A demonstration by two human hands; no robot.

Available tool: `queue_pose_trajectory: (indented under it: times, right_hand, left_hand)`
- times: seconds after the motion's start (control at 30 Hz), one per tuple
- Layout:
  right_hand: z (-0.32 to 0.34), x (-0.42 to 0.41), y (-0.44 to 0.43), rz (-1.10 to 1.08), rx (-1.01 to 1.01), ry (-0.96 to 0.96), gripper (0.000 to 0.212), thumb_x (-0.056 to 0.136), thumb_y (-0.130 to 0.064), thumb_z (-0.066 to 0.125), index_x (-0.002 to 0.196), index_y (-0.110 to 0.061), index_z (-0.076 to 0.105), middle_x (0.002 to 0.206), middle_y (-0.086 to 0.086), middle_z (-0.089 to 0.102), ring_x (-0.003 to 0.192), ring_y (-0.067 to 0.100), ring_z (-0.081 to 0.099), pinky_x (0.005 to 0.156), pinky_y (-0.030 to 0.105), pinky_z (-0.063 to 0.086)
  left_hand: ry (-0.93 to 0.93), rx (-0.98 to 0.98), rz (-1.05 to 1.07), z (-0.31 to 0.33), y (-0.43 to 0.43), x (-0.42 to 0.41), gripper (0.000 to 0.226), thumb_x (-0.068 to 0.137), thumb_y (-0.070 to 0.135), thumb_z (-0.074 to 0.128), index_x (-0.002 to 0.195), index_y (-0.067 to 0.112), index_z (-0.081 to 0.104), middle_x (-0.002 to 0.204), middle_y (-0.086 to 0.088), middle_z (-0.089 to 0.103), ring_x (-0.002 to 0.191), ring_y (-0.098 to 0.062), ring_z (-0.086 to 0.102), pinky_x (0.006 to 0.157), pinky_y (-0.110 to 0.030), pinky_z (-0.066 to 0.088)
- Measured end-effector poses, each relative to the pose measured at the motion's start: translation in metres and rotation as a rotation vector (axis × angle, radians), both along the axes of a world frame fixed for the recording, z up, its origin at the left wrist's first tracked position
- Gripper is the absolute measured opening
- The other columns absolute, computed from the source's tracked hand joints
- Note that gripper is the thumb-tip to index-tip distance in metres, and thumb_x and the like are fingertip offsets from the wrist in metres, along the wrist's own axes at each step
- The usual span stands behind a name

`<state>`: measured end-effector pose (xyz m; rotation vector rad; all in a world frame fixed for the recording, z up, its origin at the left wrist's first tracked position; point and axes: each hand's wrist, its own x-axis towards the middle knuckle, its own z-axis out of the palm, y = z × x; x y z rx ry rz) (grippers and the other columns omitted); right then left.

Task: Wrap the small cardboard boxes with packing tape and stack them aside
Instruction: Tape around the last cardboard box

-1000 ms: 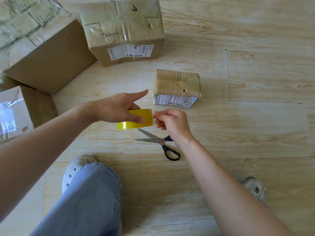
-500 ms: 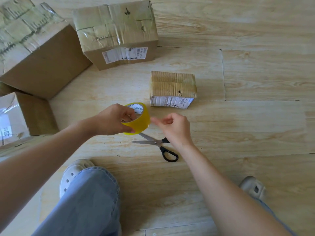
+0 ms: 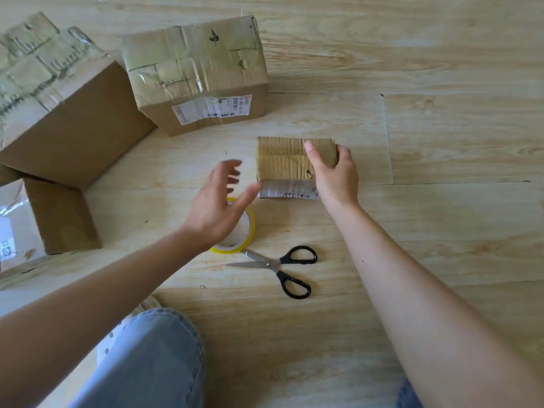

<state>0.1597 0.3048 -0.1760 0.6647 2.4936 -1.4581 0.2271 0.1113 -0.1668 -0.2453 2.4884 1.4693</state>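
Note:
A small cardboard box (image 3: 282, 160) with a barcode label on its near side lies on the wooden floor. My right hand (image 3: 332, 175) grips its right end, thumb on top and fingers round the far corner. A roll of yellow packing tape (image 3: 247, 234) lies flat on the floor, left of and nearer than the box. My left hand (image 3: 220, 207) hovers above the roll, blurred, fingers spread and holding nothing.
Black-handled scissors (image 3: 279, 266) lie open just nearer than the tape. Three larger taped cardboard boxes stand at the left and back: one (image 3: 197, 75), one (image 3: 59, 98), one (image 3: 44, 219). My knee in jeans (image 3: 153, 357) is at the bottom.
My left hand has set the tape roll down on the floor and opened. My right hand has let go of the tape end and moved forward to grip the small box.

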Motion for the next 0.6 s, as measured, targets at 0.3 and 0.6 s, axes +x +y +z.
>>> queue_pose_trajectory:
  times: [0.3, 0.6]
  right_hand:
    - [-0.010, -0.002, 0.002, -0.244, -0.371, -0.056, 0.041, 0.102, -0.042, 0.043, 0.134, -0.020, 0.054, 0.126, -0.014, 0.058, 0.117, 0.006, 0.048, 0.090, 0.014, 0.033]
    - [0.001, -0.016, -0.002, -0.088, -0.424, -0.334, 0.085, 0.079, -0.075, 0.051, 0.144, -0.021, 0.042, 0.147, 0.004, 0.047, 0.131, 0.026, 0.048, 0.111, 0.049, 0.036]
  left_hand:
    - [-0.354, 0.288, 0.203, -0.016, 0.050, -0.050, 0.074, 0.095, 0.055, 0.043, 0.152, 0.020, 0.013, 0.146, -0.002, 0.042, 0.134, -0.021, 0.041, 0.110, -0.035, 0.034]
    - [-0.379, 0.429, 0.314, -0.024, 0.039, -0.059, 0.067, 0.097, 0.061, 0.021, 0.153, 0.027, 0.014, 0.158, 0.002, 0.022, 0.144, -0.017, 0.021, 0.118, -0.041, 0.015]
